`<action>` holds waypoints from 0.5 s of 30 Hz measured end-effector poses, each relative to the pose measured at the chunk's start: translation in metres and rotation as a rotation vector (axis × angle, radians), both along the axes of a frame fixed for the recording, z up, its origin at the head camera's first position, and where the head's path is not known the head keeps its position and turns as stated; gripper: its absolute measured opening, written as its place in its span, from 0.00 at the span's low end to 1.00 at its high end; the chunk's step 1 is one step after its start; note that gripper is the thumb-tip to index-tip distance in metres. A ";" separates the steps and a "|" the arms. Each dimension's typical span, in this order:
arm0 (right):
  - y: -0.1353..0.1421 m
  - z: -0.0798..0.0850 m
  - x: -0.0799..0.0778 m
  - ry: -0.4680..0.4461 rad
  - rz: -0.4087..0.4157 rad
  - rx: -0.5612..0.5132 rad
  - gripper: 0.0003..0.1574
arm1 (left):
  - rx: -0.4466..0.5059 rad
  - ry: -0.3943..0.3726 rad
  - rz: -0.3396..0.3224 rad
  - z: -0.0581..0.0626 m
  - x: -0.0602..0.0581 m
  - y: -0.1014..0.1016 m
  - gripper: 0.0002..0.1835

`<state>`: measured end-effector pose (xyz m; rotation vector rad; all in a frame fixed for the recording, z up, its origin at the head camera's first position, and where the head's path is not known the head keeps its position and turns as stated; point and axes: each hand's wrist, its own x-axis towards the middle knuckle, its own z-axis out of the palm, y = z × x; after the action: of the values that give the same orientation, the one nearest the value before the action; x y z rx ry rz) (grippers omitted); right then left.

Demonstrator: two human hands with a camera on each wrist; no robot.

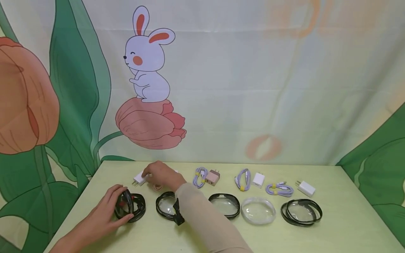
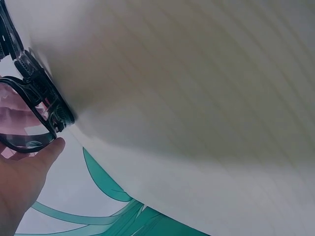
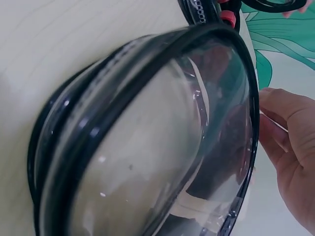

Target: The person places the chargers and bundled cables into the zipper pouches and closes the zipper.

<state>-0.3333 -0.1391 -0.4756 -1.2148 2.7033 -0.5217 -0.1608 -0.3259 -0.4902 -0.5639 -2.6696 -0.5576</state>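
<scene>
Pinching a white charger (image 1: 138, 179) at the far left of the surface (image 1: 284, 242), the right hand (image 1: 164, 175) has its thumb and fingers together on the end away from the prongs; whether the charger is lifted at all, I cannot tell. A pink cable (image 1: 157, 188) lies just below those fingers, partly hidden. Nearer the person, the left hand (image 1: 107, 212) grips the rim of a black case (image 1: 141, 203), thumb at the near edge and fingers at the far one, with the lid apparently tilted up. Red bits show in it, too small to identify.

The step in hand looks like taking the charger while the case is held open. If it is meant for that case, the next move calls for a short, low carry towards the body, the prongs kept clear of the rim, and a steady left hand so the lid does not flop down. The pink cable seems the natural companion piece. More cables, chargers and round cases sit to the right, untouched by either hand.
</scene>
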 end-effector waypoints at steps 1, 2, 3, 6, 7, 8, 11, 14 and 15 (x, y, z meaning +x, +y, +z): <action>0.000 0.001 0.000 0.002 -0.003 -0.008 0.15 | -0.002 0.004 -0.001 0.000 0.000 0.000 0.47; 0.000 0.001 -0.001 0.013 0.000 -0.013 0.16 | -0.003 0.008 -0.004 0.000 0.000 0.000 0.47; 0.000 0.002 -0.001 0.011 -0.003 -0.019 0.17 | -0.004 0.010 -0.005 0.000 -0.001 0.000 0.47; -0.002 0.001 -0.001 0.010 -0.008 -0.025 0.20 | -0.008 0.013 -0.013 0.000 0.000 0.000 0.47; -0.003 0.001 -0.001 0.010 -0.009 -0.023 0.21 | -0.009 0.013 -0.015 0.000 0.000 0.000 0.47; -0.004 0.001 -0.001 0.012 -0.008 -0.020 0.22 | -0.007 0.008 -0.015 0.000 0.000 0.000 0.46; -0.005 -0.002 -0.001 0.007 -0.011 0.001 0.23 | 0.001 -0.020 -0.016 0.001 0.000 0.001 0.46; -0.006 -0.004 -0.001 0.003 -0.004 0.006 0.21 | 0.005 -0.059 -0.002 0.003 0.000 0.001 0.46; -0.007 -0.005 -0.001 0.001 0.000 0.003 0.20 | 0.006 -0.066 0.002 0.004 0.000 0.001 0.46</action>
<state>-0.3344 -0.1459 -0.4802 -1.2149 2.7033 -0.5163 -0.1607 -0.3250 -0.4866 -0.5502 -2.7293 -0.5931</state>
